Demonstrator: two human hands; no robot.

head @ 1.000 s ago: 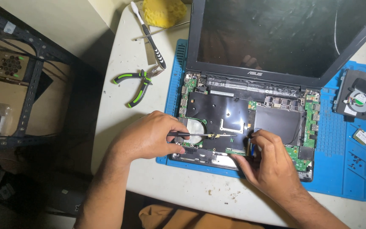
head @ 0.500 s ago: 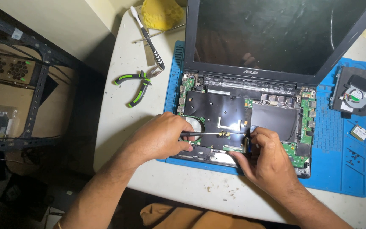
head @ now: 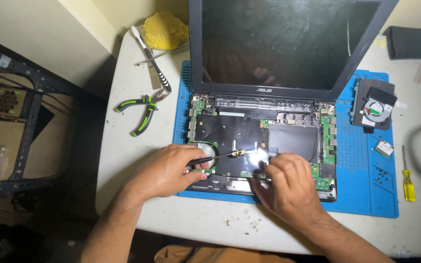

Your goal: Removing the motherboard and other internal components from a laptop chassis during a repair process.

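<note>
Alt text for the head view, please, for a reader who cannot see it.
Two hands work inside an opened laptop on a blue mat: the left hand holds a thin tool over the board, the right hand rests at its front edge. Green-handled pliers lie left, a removed fan right.

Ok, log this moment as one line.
left hand: holds thin metal tweezers | right hand: on opened black laptop base | blue work mat

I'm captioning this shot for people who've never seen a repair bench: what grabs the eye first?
The opened laptop on the blue mat at centre, its dark screen upright and circuit boards bare. Over it, the left hand holds a thin tool across the boards while the right hand rests on the laptop's front edge. Green-handled pliers lie on the table to the left.
</note>
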